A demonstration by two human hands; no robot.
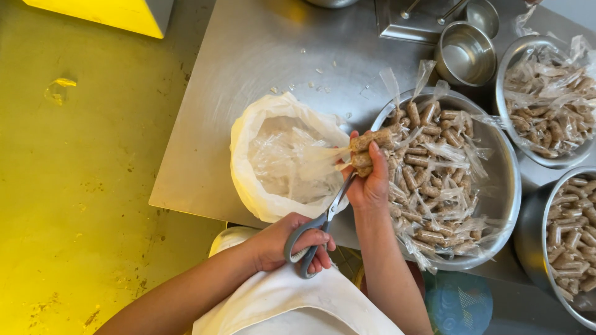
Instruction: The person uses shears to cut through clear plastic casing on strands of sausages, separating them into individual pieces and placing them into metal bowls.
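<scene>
My left hand (292, 242) grips grey-handled scissors (320, 232), their blades pointing up toward the plastic tails of the rolls. My right hand (369, 180) holds a small bunch of brown rolls wrapped in clear plastic (367, 151), their loose plastic ends sticking out leftward over a white bag (248, 155) that holds clear plastic scraps. Just right of that hand stands a large steel bowl (506, 186) heaped with several more wrapped rolls.
A second bowl of wrapped rolls (546, 105) sits at the upper right and a third (574, 242) at the lower right. A small empty steel bowl (465, 54) stands behind. All rest on a steel table (261, 56); yellow floor (74, 186) lies left.
</scene>
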